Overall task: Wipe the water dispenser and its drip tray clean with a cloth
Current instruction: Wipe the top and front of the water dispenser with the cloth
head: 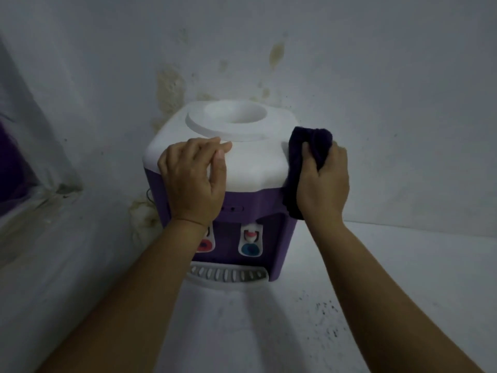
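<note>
A small water dispenser (250, 160) with a white top and purple body stands on a white surface against the wall. Its white slotted drip tray (228, 274) sticks out at the bottom front, below a red tap (205, 244) and a blue tap (251, 249). My left hand (193, 179) rests on the front left corner of the white top, fingers laid flat over the edge. My right hand (322, 184) grips a dark folded cloth (304, 162) and holds it against the dispenser's right side, at the upper corner.
The white wall (376, 103) behind the dispenser carries yellowish stains. A purple object (13, 162) shows at the far left edge. The white surface (403, 265) has dark specks to the front right of the dispenser.
</note>
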